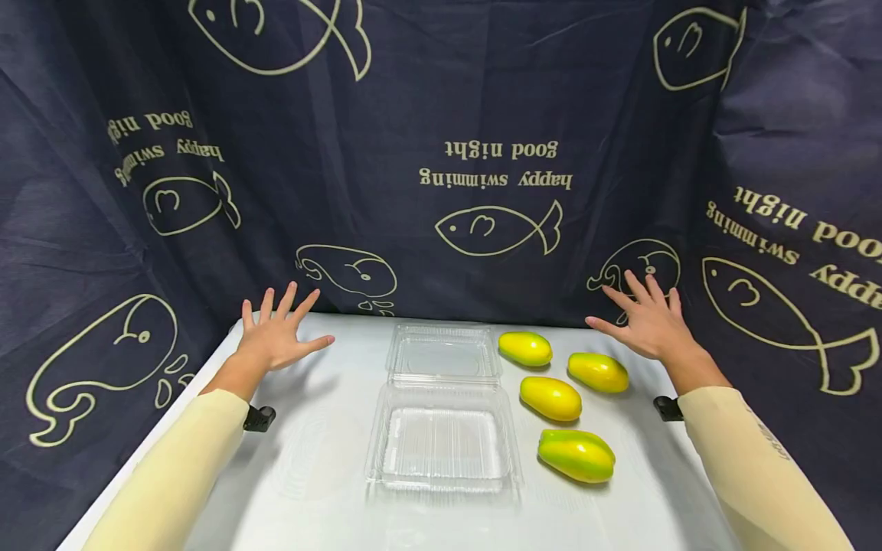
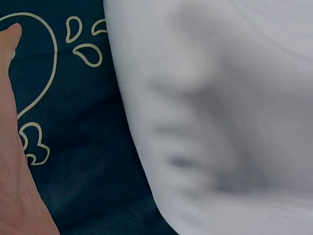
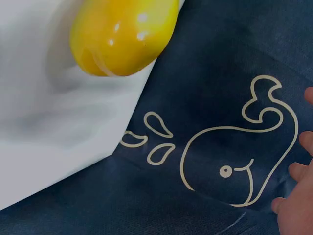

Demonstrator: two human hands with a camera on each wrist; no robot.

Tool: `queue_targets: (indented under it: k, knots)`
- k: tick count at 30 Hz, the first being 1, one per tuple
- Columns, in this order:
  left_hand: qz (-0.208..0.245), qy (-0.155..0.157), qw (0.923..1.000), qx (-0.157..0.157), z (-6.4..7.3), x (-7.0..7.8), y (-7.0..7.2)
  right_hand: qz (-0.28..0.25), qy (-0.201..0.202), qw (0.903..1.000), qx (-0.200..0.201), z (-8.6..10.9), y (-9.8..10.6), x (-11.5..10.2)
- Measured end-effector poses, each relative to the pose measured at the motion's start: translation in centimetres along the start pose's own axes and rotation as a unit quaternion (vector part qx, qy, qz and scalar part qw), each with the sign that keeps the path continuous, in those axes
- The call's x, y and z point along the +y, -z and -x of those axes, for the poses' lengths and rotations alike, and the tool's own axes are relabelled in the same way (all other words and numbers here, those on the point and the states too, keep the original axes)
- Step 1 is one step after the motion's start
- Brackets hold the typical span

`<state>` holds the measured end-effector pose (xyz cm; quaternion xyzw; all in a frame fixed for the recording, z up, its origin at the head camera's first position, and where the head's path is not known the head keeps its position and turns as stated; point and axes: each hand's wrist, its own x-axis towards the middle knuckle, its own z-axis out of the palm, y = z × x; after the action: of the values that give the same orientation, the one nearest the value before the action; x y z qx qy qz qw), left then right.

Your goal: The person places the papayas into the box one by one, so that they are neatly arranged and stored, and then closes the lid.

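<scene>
Fingers spread, my left hand [image 1: 273,339] is held up over the left far part of the white table, with nothing in it. My right hand [image 1: 653,325] is likewise spread and holds nothing, beyond the fruits on the right. Between the hands lies a clear plastic clamshell box [image 1: 444,432], unfolded, its lid [image 1: 444,352] toward the far side. Right of it are several yellow-green mangoes or papayas; the kind is unclear. One yellow fruit [image 1: 598,372] is nearest my right hand, and a greener one [image 1: 577,456] lies closest to me. In the right wrist view, a yellow fruit [image 3: 124,36] sits near the table edge.
A dark blue curtain [image 1: 496,99] with fish and whale drawings hangs behind the white table [image 1: 310,451] and along both sides. Black wrist straps [image 1: 259,418] show at both sleeves. The hands cast shadows on the tabletop.
</scene>
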<state>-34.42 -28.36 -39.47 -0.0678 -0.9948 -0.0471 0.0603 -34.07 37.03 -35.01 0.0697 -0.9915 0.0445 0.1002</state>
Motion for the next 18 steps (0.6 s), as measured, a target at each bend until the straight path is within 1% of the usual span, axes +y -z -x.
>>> queue_targets:
  k: [3, 7, 12, 15, 18]
  knots:
    - [-0.003, -0.001, 1.0000, -0.001, 0.2, 0.2, -0.4, 0.000, 0.004, 1.0000, 0.002, 0.3, -0.2, -0.2]
    - [-0.001, -0.007, 0.9999, 0.008, 0.5, 0.7, -0.8, -0.004, 0.008, 0.9999, 0.005, 0.8, -0.5, -0.5]
    - [0.008, -0.020, 0.9997, 0.012, 0.8, 1.5, -1.2, -0.005, 0.014, 0.9998, 0.012, 1.6, -0.9, -0.7]
    - [0.012, -0.024, 0.9996, 0.009, 1.1, 1.8, -1.5, -0.005, 0.018, 0.9998, 0.012, 2.0, -1.0, -0.8]
    - [0.019, -0.028, 0.9993, 0.013, 1.5, 2.1, -1.9, -0.006, 0.023, 0.9996, 0.012, 2.4, -1.1, -1.1]
